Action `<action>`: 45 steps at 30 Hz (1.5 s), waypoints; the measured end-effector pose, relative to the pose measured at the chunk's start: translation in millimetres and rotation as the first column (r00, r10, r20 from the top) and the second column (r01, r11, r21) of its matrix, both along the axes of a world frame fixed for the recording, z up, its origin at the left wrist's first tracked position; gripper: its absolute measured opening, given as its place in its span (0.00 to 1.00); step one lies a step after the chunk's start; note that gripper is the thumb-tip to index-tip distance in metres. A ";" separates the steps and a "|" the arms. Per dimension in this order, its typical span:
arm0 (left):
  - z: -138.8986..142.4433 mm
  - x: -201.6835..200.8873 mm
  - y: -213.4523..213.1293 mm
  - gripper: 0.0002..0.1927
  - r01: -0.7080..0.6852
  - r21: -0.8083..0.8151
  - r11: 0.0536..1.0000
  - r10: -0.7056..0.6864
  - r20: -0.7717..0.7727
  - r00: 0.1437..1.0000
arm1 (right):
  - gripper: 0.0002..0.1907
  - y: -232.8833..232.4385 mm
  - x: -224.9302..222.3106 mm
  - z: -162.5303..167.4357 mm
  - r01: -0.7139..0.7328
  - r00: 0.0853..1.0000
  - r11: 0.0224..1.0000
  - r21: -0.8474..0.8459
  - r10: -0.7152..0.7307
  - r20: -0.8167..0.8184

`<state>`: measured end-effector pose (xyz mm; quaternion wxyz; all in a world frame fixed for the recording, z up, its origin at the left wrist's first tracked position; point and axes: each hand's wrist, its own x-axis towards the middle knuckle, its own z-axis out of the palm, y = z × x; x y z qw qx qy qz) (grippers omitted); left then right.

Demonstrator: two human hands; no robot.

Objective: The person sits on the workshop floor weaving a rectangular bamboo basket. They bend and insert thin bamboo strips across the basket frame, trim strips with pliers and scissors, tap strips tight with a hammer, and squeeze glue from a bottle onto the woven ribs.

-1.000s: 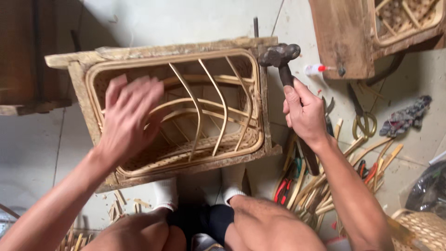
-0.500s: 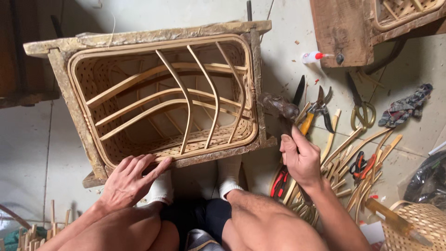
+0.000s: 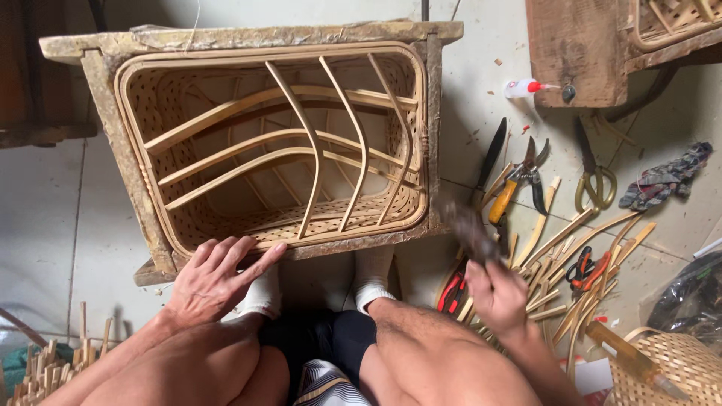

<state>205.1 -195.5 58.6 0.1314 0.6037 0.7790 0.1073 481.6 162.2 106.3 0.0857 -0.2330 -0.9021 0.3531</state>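
Hammer [image 3: 468,225] right of centre, blurred, gripped by the handle in closed right hand [image 3: 496,295]. Looks head-heavy, stiff. Left hand [image 3: 214,274] flat, open, resting on frame [image 3: 113,105] rim lower left.

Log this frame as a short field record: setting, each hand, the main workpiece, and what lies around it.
setting: tiled floor, person seated, seen from above
left hand: open, fingers resting on the near edge of the wooden frame
right hand: gripping a hammer, motion-blurred, beside the frame's right corner
workpiece: woven rattan basket with curved ribs, set inside the frame
right of frame: pruning shears, scissors, cane strips, small glue bottle, rag
lower right: woven basket
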 end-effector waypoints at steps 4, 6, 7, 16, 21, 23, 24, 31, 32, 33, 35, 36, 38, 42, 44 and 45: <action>-1.1 0.8 1.5 0.43 -0.017 0.000 1.000 0.017 0.023 1.000 | 0.18 -10.6 23.9 -12.0 -0.145 0.988 0.989 0.015 0.144 0.056; -2.1 0.1 2.3 0.43 -0.029 0.023 0.999 0.028 0.017 0.999 | 0.18 -12.5 27.9 -11.0 -0.081 0.996 0.996 0.025 0.079 0.047; -2.0 -0.8 1.5 0.43 -0.028 0.023 0.999 0.028 0.015 1.000 | 0.18 -12.3 26.9 -10.4 -0.053 0.997 0.999 0.009 0.052 0.051; 2.4 -3.9 3.2 0.39 -0.065 0.114 0.991 0.060 0.048 0.997 | 0.23 -4.9 -13.8 -1.1 -0.372 0.925 0.927 0.055 0.375 -0.067; -0.9 -18.4 -2.2 0.33 -0.213 0.215 0.953 0.198 0.087 0.976 | 0.29 -4.6 -50.9 2.5 -0.568 0.820 0.821 -0.062 0.571 0.045; -1.3 -25.3 -13.6 0.31 -0.294 0.224 0.929 0.292 0.043 0.955 | 0.30 -9.9 -68.8 2.7 -0.668 0.744 0.742 -0.053 0.669 -0.008; -2.6 -29.3 -18.1 0.29 -0.264 0.174 0.949 0.262 0.032 0.964 | 0.30 -12.4 -82.8 -1.3 -0.723 0.690 0.690 -0.005 0.723 -0.042; -12.4 -36.0 -29.6 0.29 -0.224 0.107 0.969 0.215 0.086 0.973 | 0.27 -52.0 -150.9 -6.5 -0.802 0.592 0.589 -0.100 0.806 0.003; -13.6 -38.0 -31.0 0.31 -0.221 0.120 0.968 0.210 0.100 0.973 | 0.27 -56.0 -157.4 -6.3 -0.796 0.600 0.597 -0.104 0.800 0.002; -13.9 -39.9 -34.1 0.31 -0.263 0.226 0.938 0.246 0.103 0.964 | 0.27 -60.0 -162.0 -4.6 -0.791 0.605 0.601 -0.115 0.797 0.003; -13.3 -42.6 -44.0 0.30 -0.331 0.418 0.846 0.305 0.131 0.943 | 0.27 -68.5 -168.4 -1.8 -0.789 0.606 0.599 -0.134 0.796 -0.009; -13.8 -45.6 -49.7 0.27 -0.490 0.396 0.776 0.446 0.205 0.871 | 0.28 -71.9 -173.1 -1.5 -0.794 0.602 0.595 -0.125 0.798 -0.026; -16.4 -48.6 -59.5 0.21 -0.766 0.309 0.564 0.686 0.342 0.642 | 0.28 -81.0 -182.3 -0.3 -0.811 0.580 0.573 -0.112 0.814 -0.038; -34.7 -45.8 -58.8 0.22 -0.953 -0.246 0.178 0.441 0.886 -0.146 | 0.28 -111.1 -213.2 -4.8 -0.871 0.489 0.488 -0.060 0.872 -0.015; -42.7 -37.6 -54.8 0.24 -0.963 -0.216 0.160 0.382 0.913 -0.141 | 0.28 -131.8 -229.6 -7.5 -0.884 0.463 0.462 -0.070 0.886 0.008; -45.9 -35.4 -54.0 0.24 -0.957 -0.265 0.116 0.350 0.913 -0.211 | 0.28 -142.5 -239.1 -10.1 -0.881 0.468 0.468 -0.078 0.884 0.014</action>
